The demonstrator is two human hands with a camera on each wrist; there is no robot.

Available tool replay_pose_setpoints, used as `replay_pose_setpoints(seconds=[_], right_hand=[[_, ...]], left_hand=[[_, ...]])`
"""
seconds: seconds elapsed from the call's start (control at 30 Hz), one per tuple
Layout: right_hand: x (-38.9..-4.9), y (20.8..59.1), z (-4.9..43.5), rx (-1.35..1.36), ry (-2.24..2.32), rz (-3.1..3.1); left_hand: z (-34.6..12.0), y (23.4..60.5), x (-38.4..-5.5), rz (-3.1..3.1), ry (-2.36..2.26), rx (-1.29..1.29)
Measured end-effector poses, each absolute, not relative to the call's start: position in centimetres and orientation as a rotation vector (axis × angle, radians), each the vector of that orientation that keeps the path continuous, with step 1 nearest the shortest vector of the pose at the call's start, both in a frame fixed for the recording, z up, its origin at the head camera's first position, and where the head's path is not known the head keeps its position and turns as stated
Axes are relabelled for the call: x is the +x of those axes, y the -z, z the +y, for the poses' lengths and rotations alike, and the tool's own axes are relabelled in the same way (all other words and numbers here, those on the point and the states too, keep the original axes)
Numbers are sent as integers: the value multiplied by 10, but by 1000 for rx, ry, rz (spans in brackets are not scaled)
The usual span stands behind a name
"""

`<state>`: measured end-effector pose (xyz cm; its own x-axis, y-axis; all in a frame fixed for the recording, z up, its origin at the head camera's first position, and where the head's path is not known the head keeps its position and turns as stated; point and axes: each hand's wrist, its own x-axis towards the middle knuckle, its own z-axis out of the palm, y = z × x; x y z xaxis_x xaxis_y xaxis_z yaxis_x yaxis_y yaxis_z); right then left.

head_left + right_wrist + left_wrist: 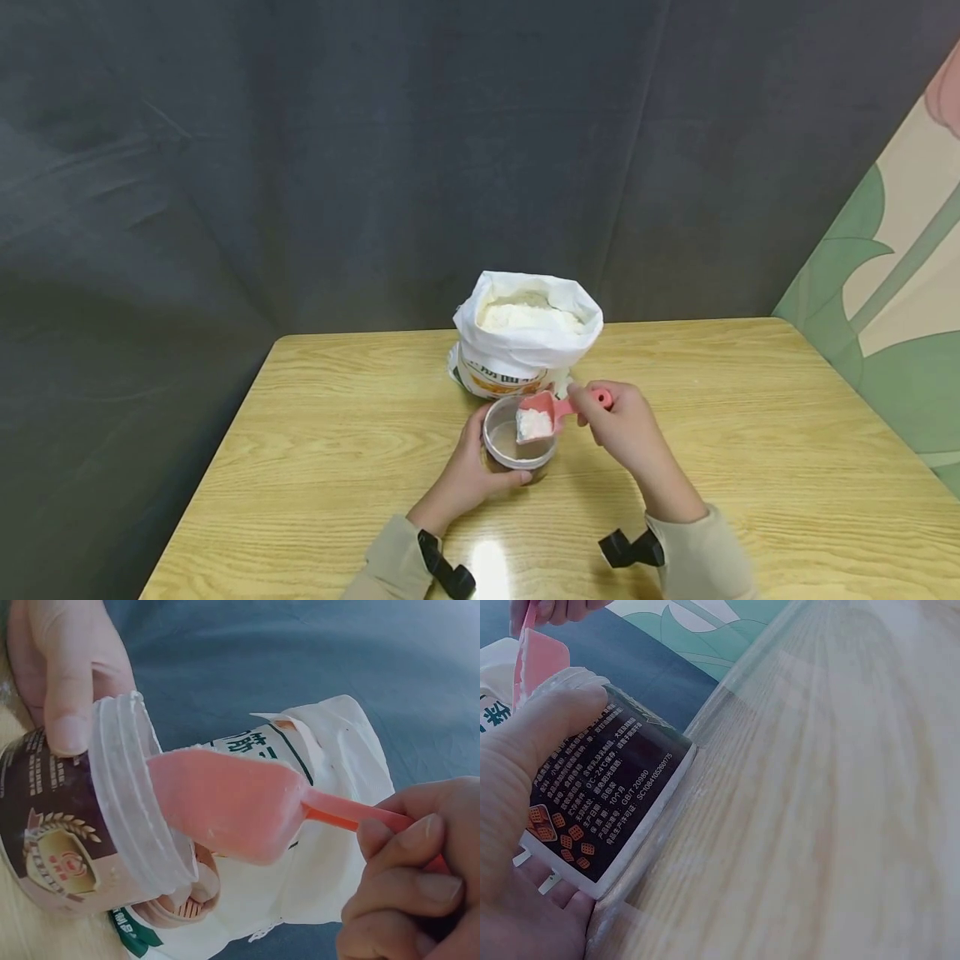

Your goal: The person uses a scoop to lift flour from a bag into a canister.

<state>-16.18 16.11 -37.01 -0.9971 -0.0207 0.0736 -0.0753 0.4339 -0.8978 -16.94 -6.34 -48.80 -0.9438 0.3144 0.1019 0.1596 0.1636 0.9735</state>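
i have the right hand (621,418) clamped on the handle of the pink scoop (229,802), fingers curled round it. the left hand (467,468) is wrapped about the jar (101,814), its thumb on the near side. the jar is low on the bench (322,467), just in front of the white bag (525,350), mouth facing up; i cannot tell whether its base is fully down.

the relation i'd watch is scoop to jar. in my head view the scoop's bowl, with white powder (534,424) in it, sits over the right part of the jar's mouth. the scoop's long axis runs from the right hand leftward and a little toward me, so its front lip is over the opening while the handle lies outside, to the right. the jar is left of the right hand; the left hand, being on it, is the nearer one. whether the scoop touches the rim, i can't tell. by my judgement, a slip rightward could spill powder.
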Motion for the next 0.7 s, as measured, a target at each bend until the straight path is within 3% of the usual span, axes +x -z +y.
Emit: replay_pose_setpoints(seconds=[0.7], right_hand=[[-155,369,149,224,-1352,-2653]], left_hand=[[-64,488,-170,2299,-1903,490]])
